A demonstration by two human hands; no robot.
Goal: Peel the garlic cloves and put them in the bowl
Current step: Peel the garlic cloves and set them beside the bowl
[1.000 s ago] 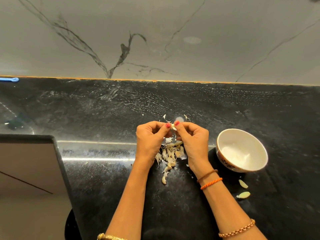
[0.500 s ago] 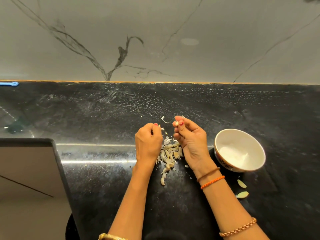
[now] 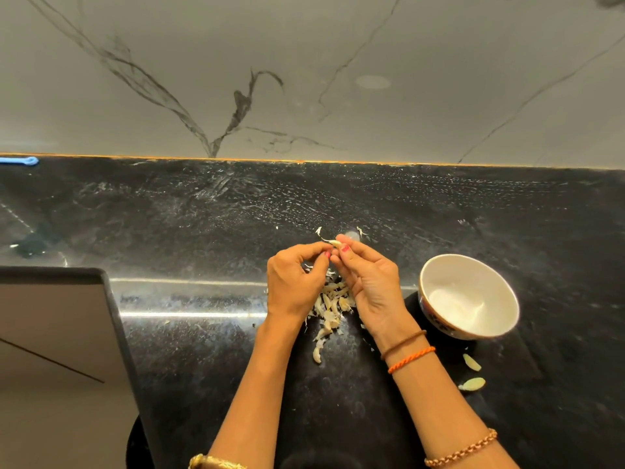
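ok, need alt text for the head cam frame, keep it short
Two bare hands, left hand and right hand, pinch a garlic clove between their fingertips above a pile of garlic skins on a black countertop. A white bowl that looks empty sits to the right, with two peeled cloves lying on the counter beside it.

The garlic clove (image 3: 334,243) is almost swallowed between the fingertips of the left hand (image 3: 294,286) and right hand (image 3: 367,282), too small to tell how much skin clings to it. The pile of peels (image 3: 329,304) slips partly under both palms, so any whole cloves mixed in can't be made out. Both forearms run off the bottom edge, and the blue object (image 3: 20,161) is cut by the left edge, unidentifiable.
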